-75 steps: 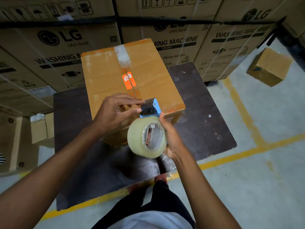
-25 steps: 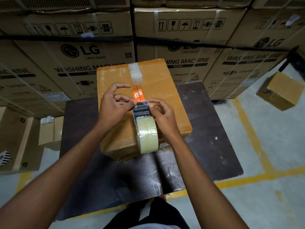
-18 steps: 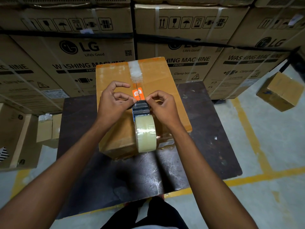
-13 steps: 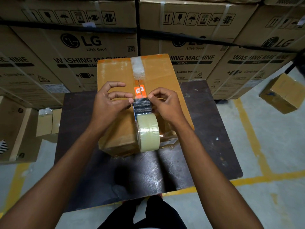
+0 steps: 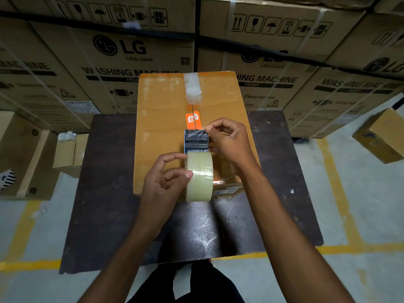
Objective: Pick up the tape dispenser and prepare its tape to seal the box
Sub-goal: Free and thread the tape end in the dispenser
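Tape dispenser (image 5: 197,167) is held in the air just above the near end of a tan cardboard box (image 5: 161,127), which sits on a dark counter (image 5: 105,193). The dispenser is a small dark cutter head (image 5: 196,139) clipped over a fat roll of clear tape (image 5: 200,176).

The left hand (image 5: 161,182) forms the lower grip: thumb and fingertips are pressed together against the left side of the roll, steadying it. The right hand (image 5: 229,138) forms the upper grip, just beyond and to the right of the left one, its fingertips pinching the loose tape end (image 5: 202,131) at the far edge of the cutter head. The clear film is hard to see, so exactly how much tape is free cannot be told.

Judging by its look, the dispenser is light and rigid, easy to hold by the roll's flat sides or through its hollow core. The roll's outer face is smooth and probably slick. The free tape is thin, limp and sticky, likely to fold onto itself or cling to skin, so it is best pinched at its very corner and kept taut. The cutter's edge is probably toothed and worth keeping fingertips away from.

Past the upper grip, an orange label (image 5: 193,119) and an older strip of tape (image 5: 192,88) lie along the box's centre seam.
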A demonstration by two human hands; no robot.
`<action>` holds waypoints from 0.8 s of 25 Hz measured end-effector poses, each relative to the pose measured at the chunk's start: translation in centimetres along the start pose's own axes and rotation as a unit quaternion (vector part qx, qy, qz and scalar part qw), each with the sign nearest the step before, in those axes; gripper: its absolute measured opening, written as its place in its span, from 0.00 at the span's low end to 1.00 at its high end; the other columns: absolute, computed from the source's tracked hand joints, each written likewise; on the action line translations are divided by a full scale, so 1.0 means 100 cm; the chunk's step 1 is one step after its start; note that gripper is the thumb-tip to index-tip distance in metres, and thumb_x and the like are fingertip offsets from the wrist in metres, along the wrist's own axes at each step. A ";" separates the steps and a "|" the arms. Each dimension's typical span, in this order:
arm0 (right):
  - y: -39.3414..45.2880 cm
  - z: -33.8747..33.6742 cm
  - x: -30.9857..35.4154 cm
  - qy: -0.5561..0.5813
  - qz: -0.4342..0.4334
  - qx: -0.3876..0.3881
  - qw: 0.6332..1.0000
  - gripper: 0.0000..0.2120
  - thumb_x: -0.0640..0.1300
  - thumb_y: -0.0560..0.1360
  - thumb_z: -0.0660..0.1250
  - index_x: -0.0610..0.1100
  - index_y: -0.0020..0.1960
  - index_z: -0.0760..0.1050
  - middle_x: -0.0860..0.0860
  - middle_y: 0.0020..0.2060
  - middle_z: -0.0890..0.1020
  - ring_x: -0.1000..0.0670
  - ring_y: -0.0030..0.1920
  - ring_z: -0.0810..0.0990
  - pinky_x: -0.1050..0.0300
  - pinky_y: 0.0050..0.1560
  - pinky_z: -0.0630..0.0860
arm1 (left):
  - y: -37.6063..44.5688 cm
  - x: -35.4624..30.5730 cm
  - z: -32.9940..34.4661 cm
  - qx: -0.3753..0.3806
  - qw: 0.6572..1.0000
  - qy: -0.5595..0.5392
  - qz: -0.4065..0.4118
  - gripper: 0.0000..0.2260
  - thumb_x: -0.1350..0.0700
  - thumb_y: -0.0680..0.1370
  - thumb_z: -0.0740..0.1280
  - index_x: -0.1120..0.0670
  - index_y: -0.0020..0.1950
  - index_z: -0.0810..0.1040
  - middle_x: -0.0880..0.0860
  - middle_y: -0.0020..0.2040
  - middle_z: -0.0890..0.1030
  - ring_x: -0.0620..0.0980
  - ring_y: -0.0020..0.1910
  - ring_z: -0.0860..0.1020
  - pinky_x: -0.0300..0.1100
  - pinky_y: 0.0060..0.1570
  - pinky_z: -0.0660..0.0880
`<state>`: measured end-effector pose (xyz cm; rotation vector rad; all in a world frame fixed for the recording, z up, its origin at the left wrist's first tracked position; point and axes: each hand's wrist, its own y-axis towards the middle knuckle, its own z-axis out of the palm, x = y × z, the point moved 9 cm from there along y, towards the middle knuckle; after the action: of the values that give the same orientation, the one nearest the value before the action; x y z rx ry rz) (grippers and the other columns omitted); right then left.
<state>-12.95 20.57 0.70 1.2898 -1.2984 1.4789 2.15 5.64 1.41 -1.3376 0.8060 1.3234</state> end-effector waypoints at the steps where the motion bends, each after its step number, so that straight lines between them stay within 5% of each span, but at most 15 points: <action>1: 0.000 0.000 0.001 0.001 0.004 0.005 1.000 0.09 0.36 0.80 0.72 0.44 0.42 0.82 0.41 0.46 0.85 0.48 0.43 0.85 0.51 0.37 0.86 | -0.001 -0.001 0.003 0.011 1.000 0.004 0.001 0.14 0.62 0.80 0.72 0.51 0.64 0.80 0.57 0.44 0.88 0.47 0.42 0.85 0.43 0.41 0.81; 5: 0.002 0.000 0.001 -0.003 0.025 0.040 0.999 0.08 0.37 0.82 0.69 0.42 0.44 0.82 0.42 0.47 0.86 0.53 0.40 0.85 0.54 0.35 0.84 | 0.003 0.001 0.008 0.034 0.999 0.020 0.001 0.16 0.66 0.80 0.73 0.52 0.66 0.81 0.58 0.43 0.88 0.47 0.41 0.84 0.38 0.40 0.80; 10: 0.012 0.008 0.010 -0.058 0.023 0.091 0.994 0.16 0.51 0.84 0.67 0.41 0.45 0.84 0.39 0.45 0.86 0.50 0.39 0.82 0.54 0.34 0.82 | 0.006 0.000 0.007 0.047 0.999 0.011 0.000 0.15 0.62 0.79 0.73 0.52 0.65 0.83 0.62 0.46 0.88 0.50 0.43 0.84 0.40 0.42 0.80; 16: 0.026 0.019 0.012 -0.141 -0.061 0.122 0.981 0.12 0.45 0.77 0.78 0.36 0.46 0.83 0.35 0.46 0.85 0.52 0.37 0.81 0.57 0.32 0.78 | 0.016 -0.001 0.020 0.041 0.999 0.008 -0.014 0.10 0.63 0.82 0.69 0.56 0.61 0.86 0.53 0.50 0.90 0.43 0.47 0.86 0.36 0.44 0.80; 20: 0.033 0.025 0.011 -0.166 -0.079 0.145 0.972 0.10 0.42 0.74 0.80 0.36 0.43 0.82 0.46 0.38 0.84 0.55 0.35 0.79 0.56 0.39 0.76 | 0.019 0.002 0.017 -0.027 1.000 -0.008 -0.003 0.06 0.61 0.81 0.73 0.57 0.56 0.87 0.56 0.46 0.90 0.45 0.41 0.84 0.36 0.40 0.78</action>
<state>-15.86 17.44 1.00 1.8517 -1.1766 1.4193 -0.05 6.90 1.13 -1.3694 0.7584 1.3580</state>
